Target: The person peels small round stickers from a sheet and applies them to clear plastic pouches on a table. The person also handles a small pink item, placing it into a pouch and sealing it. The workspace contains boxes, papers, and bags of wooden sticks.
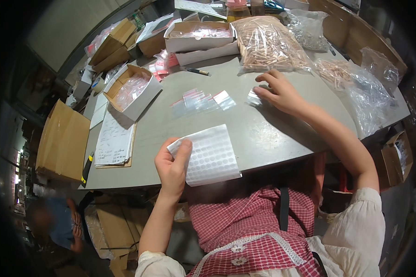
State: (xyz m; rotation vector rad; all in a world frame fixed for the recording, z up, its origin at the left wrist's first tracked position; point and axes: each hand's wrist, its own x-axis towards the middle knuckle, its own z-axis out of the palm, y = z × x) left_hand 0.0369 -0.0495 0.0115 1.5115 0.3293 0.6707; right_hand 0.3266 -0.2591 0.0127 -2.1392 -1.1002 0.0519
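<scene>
A white sheet covered in rows of round stickers (213, 157) is pinched in my left hand (171, 167), the thumb on top near its upper left corner. The sheet hangs over the table's near edge. My right hand (282, 94) is farther out to the right, fingers spread and bent. Its thumb rests at a small clear zip bag (253, 98) on the table. Between the hands, toward the far side, overlap several small clear zip bags (199, 100) with red seal strips. At their right end, one bag (224, 100) shows a white patch.
A big clear bag of small wooden sticks (272, 44) stands behind my right hand. White boxes of bags (145, 99) (199, 44) stand left and back. A pen (195, 71), a clipboard with papers (115, 138) and a yellow-black cutter (87, 170) lie around. Someone sits lower left.
</scene>
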